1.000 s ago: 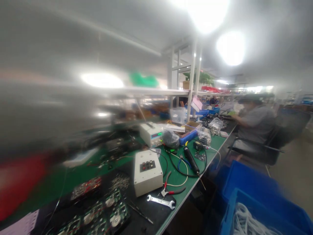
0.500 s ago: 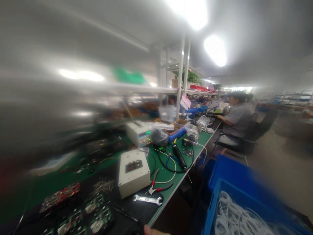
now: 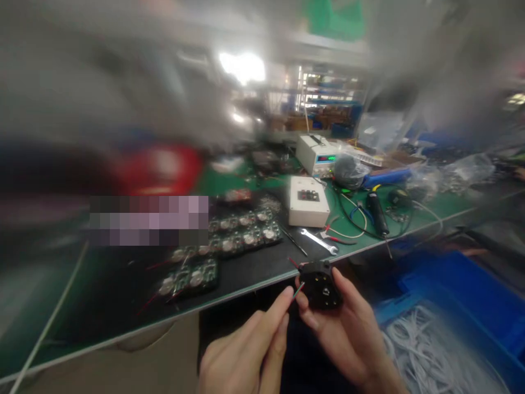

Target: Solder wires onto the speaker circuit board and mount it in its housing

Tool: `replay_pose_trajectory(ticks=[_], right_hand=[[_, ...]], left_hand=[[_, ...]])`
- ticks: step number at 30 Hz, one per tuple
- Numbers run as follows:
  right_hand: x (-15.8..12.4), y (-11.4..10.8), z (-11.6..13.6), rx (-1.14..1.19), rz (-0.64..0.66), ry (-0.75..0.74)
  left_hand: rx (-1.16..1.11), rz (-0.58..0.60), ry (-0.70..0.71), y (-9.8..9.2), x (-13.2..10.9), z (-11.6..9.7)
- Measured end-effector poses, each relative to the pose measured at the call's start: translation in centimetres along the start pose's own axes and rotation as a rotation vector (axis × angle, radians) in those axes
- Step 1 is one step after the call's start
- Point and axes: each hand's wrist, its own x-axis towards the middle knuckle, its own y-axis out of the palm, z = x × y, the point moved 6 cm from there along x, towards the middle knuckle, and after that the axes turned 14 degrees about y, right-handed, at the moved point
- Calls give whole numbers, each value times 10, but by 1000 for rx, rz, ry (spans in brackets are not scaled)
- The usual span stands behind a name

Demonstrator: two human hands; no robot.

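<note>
Past the bench's front edge, my right hand (image 3: 353, 328) grips a round black plastic housing (image 3: 322, 290) with its thumb and fingers wrapped about the sides. Small holes and a metal spot show on the housing's upward face. Close against its left side, my left hand (image 3: 250, 345) is closed in a pinch on thin wires (image 3: 298, 289), which look green and red. Another short red wire (image 3: 293, 263) sticks out at the housing's upper left. Just beyond the hands on the bench lie an open-ended wrench (image 3: 319, 241) and a thin dark rod-like tool (image 3: 294, 241).
Rows of circuit boards (image 3: 250, 236) lie on the black mat. Behind stand a white switch box (image 3: 307, 205) and a power supply (image 3: 318, 156). Red-handled pliers (image 3: 338, 239) and an electric screwdriver (image 3: 376, 213) lie right. A blue bin (image 3: 471, 306) beside me holds white tubing (image 3: 426, 345).
My view has swung left and down toward the bench. Both hands and the black housing now show fully, where earlier only a fingertip appeared at the bottom edge.
</note>
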Motion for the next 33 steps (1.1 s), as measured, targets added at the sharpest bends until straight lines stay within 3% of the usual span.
replay_pose_trajectory(ticks=[4, 13, 20, 33], right_hand=[[-1, 2, -7, -67, -18, -24], [-2, 0, -7, -250, -64, -122], [-5, -1, -11, -276, -105, -124], [-11, -11, -1, -845, -384, -343]], left_hand=[[-112, -3, 27, 10, 7, -3], [-147, -50, -24, 5, 4, -7], [-184, -26, -32, 12, 3, -3], [-19, 114, -141, 16, -11, 4]])
